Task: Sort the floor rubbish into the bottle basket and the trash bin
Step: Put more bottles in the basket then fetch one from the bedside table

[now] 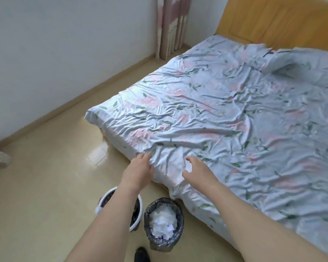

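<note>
**Crumpled white paper fills the bin, and both your hands are up on the bed**

Beige tile shows no loose rubbish in this view, so your first risk is calling the sort done while something lies hidden behind the bed's near corner or out of frame.

Working from the left: the white bottle basket [102, 200] stands on the floor under your left forearm, which covers most of it (its contents cannot be made out). A backward swing of that arm could tip it. Just beside it to the right, perhaps touching, stands the trash bin [164, 224] with its dark liner, heaped with white paper; a knock from your dark shoe [141, 255] just below it, or one more piece pressed in, could spill the heap back onto the floor.

Your left hand [138, 170] reaches forward at the near edge of the bed, fingers gently curled on the floral sheet [225, 129]; whether they pinch the cloth I cannot tell. Your right hand [195, 170] hovers or rests over the same edge, fingers spread and relaxed, holding nothing.
</note>
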Demonstrator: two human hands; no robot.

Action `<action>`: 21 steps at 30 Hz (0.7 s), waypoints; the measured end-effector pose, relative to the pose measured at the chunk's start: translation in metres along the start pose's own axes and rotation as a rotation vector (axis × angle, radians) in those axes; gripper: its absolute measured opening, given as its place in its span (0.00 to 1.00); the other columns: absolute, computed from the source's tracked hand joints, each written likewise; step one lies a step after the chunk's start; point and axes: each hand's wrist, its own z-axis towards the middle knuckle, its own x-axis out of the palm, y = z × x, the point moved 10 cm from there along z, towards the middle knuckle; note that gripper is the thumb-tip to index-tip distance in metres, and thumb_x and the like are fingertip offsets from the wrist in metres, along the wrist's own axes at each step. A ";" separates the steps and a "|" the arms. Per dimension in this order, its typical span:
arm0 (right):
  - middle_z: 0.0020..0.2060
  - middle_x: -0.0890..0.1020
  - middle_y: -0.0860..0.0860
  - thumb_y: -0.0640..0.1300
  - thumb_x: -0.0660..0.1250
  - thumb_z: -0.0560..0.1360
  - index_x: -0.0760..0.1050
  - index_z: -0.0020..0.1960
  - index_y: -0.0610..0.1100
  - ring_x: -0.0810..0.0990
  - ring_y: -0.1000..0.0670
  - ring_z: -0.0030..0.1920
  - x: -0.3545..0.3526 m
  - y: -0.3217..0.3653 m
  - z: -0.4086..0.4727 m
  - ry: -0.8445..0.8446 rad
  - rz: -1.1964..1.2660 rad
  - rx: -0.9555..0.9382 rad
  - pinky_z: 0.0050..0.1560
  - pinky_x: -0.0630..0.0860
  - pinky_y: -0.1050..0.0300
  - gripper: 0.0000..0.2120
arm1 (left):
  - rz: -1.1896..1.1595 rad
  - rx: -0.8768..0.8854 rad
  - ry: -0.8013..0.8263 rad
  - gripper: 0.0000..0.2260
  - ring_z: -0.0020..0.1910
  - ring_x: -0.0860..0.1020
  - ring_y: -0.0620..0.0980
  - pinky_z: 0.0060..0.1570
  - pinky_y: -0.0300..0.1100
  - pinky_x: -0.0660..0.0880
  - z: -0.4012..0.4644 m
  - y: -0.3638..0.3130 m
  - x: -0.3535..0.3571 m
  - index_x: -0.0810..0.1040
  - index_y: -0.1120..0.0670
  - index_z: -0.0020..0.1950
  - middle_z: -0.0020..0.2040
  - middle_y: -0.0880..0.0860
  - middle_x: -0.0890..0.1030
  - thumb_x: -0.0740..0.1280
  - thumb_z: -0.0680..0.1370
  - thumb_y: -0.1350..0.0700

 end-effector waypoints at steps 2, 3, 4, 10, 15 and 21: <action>0.74 0.62 0.50 0.48 0.60 0.78 0.59 0.76 0.47 0.70 0.48 0.66 -0.056 -0.035 -0.022 -0.081 -0.005 0.023 0.59 0.72 0.53 0.28 | 0.072 0.115 -0.007 0.18 0.64 0.72 0.53 0.58 0.49 0.73 0.007 -0.074 -0.008 0.68 0.52 0.71 0.68 0.51 0.71 0.57 0.82 0.51; 0.74 0.62 0.50 0.49 0.60 0.78 0.58 0.76 0.47 0.70 0.47 0.66 -0.083 -0.055 -0.033 -0.124 -0.003 0.035 0.59 0.72 0.53 0.28 | 0.106 0.163 -0.003 0.18 0.63 0.72 0.53 0.57 0.49 0.74 0.009 -0.112 -0.008 0.68 0.51 0.71 0.68 0.51 0.71 0.57 0.82 0.51; 0.74 0.62 0.49 0.49 0.60 0.78 0.58 0.76 0.47 0.69 0.47 0.67 -0.114 -0.079 -0.046 -0.173 0.009 0.048 0.60 0.72 0.53 0.28 | 0.130 0.215 -0.001 0.17 0.63 0.72 0.54 0.57 0.48 0.73 0.010 -0.156 -0.006 0.68 0.51 0.71 0.68 0.51 0.71 0.57 0.82 0.51; 0.72 0.66 0.46 0.50 0.62 0.78 0.59 0.76 0.45 0.66 0.46 0.70 -0.291 -0.250 -0.142 -0.424 0.024 0.101 0.66 0.66 0.54 0.28 | 0.198 0.518 -0.020 0.19 0.66 0.71 0.57 0.61 0.50 0.71 -0.019 -0.435 0.048 0.67 0.51 0.72 0.71 0.53 0.70 0.59 0.81 0.50; 0.72 0.66 0.46 0.50 0.63 0.78 0.60 0.76 0.45 0.68 0.45 0.69 -0.384 -0.402 -0.244 -0.569 0.086 0.251 0.65 0.68 0.53 0.29 | 0.283 0.808 -0.001 0.20 0.67 0.70 0.58 0.60 0.49 0.70 -0.090 -0.645 0.123 0.67 0.52 0.73 0.71 0.53 0.69 0.59 0.81 0.51; 0.71 0.67 0.44 0.48 0.63 0.77 0.60 0.75 0.45 0.68 0.44 0.70 -0.464 -0.540 -0.365 -0.755 0.147 0.401 0.66 0.66 0.55 0.28 | 0.410 1.141 0.035 0.19 0.67 0.69 0.56 0.62 0.51 0.71 -0.194 -0.858 0.204 0.67 0.53 0.71 0.70 0.53 0.70 0.58 0.81 0.50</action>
